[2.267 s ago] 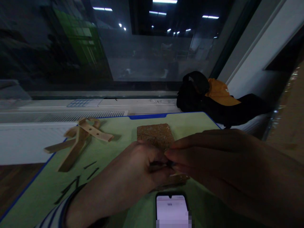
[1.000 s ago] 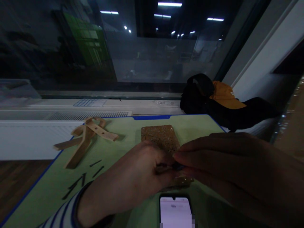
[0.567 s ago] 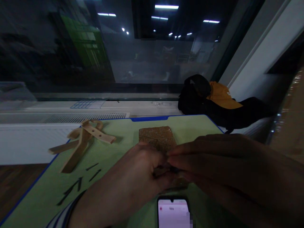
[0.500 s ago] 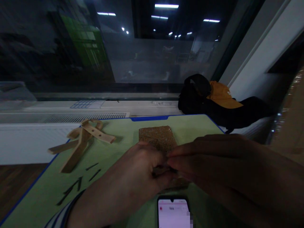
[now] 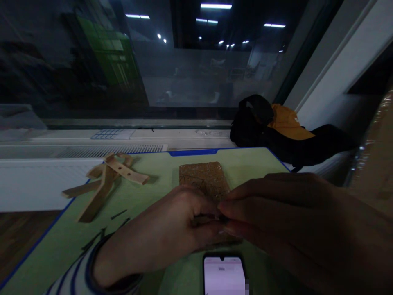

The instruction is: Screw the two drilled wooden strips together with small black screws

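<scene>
A brown, speckled rectangular block (image 5: 201, 174) like cork or pressed board, with thin dark lines on its face, lies on the light green table (image 5: 159, 184). Over its near half my left hand (image 5: 181, 219) curls, thumb and index finger closed at the tips. Meeting it from the right, my right hand (image 5: 285, 213) has its fingertips pressed together against the left ones. Whatever small thing sits between the fingertips is dark and mostly hidden. Dark screws or nails (image 5: 93, 241) lie on the left, partly covered by my left sleeve.
Curved wooden pieces (image 5: 104, 184), one with two holes, are stacked at the table's left edge. A lit phone (image 5: 224, 274) lies in front of the block. Behind are a radiator (image 5: 39, 180), a black bag (image 5: 250, 125) and an orange cap (image 5: 287, 123).
My left forearm has shifted slightly, and its sleeve now covers more of the dark screws or nails. Both hands stay together over the block, fingertips slightly rearranged.
</scene>
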`<state>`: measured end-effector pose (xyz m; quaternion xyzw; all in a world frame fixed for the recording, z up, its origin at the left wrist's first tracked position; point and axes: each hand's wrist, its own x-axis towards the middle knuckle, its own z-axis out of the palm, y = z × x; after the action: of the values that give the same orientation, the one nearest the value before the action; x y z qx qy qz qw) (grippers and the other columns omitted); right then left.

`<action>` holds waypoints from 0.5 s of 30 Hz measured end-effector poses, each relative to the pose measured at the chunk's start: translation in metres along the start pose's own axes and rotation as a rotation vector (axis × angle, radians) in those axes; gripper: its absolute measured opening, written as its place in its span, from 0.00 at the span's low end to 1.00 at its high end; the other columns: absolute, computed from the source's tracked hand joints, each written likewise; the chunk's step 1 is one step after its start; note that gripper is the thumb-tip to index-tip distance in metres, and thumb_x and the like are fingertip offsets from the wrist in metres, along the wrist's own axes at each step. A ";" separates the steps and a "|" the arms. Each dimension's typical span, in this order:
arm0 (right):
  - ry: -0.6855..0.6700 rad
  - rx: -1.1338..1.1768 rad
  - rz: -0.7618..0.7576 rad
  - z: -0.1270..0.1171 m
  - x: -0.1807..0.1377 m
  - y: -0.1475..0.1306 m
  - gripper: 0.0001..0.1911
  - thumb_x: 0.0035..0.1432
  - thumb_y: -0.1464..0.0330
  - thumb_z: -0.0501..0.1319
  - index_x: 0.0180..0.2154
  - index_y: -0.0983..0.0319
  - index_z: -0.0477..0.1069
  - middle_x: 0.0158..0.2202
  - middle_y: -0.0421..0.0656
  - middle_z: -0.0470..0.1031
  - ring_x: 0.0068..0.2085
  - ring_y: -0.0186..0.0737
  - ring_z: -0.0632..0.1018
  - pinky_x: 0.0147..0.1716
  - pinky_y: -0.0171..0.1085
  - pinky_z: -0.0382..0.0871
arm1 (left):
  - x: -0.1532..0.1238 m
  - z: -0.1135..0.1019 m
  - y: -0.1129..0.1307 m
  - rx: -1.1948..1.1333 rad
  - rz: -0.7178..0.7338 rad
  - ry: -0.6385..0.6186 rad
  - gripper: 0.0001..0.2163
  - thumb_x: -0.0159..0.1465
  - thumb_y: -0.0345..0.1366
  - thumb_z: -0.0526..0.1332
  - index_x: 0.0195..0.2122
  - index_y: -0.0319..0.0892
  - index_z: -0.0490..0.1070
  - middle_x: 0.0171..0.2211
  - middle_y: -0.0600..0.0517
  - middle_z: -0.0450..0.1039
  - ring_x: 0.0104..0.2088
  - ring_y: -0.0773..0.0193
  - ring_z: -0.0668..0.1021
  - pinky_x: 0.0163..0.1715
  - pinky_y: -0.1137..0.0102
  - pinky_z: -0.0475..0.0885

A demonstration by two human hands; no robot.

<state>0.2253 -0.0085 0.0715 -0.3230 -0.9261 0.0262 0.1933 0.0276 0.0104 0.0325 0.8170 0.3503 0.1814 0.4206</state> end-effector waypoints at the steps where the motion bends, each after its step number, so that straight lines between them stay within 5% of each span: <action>1: 0.005 -0.007 -0.007 -0.001 0.001 0.000 0.09 0.59 0.70 0.54 0.43 0.54 0.66 0.34 0.35 0.74 0.29 0.28 0.73 0.24 0.31 0.63 | 0.000 0.000 0.000 0.013 -0.002 0.015 0.08 0.62 0.33 0.57 0.31 0.41 0.75 0.27 0.56 0.75 0.28 0.68 0.75 0.26 0.76 0.66; 8: -0.060 0.069 -0.002 0.002 0.004 0.000 0.12 0.57 0.71 0.59 0.43 0.54 0.66 0.37 0.33 0.73 0.30 0.30 0.73 0.25 0.34 0.61 | -0.002 0.003 -0.001 0.188 -0.010 0.183 0.04 0.58 0.32 0.61 0.27 0.41 0.72 0.26 0.57 0.73 0.26 0.68 0.73 0.24 0.76 0.64; 15: 0.053 0.041 -0.055 -0.003 0.003 -0.003 0.10 0.60 0.71 0.52 0.40 0.54 0.67 0.44 0.36 0.74 0.40 0.31 0.75 0.34 0.29 0.66 | -0.003 0.004 0.001 0.170 0.011 0.150 0.04 0.60 0.34 0.61 0.27 0.44 0.72 0.26 0.59 0.72 0.28 0.69 0.74 0.28 0.75 0.64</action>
<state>0.2222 -0.0087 0.0755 -0.2941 -0.9284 0.0310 0.2251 0.0280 0.0058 0.0307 0.8359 0.3903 0.2139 0.3213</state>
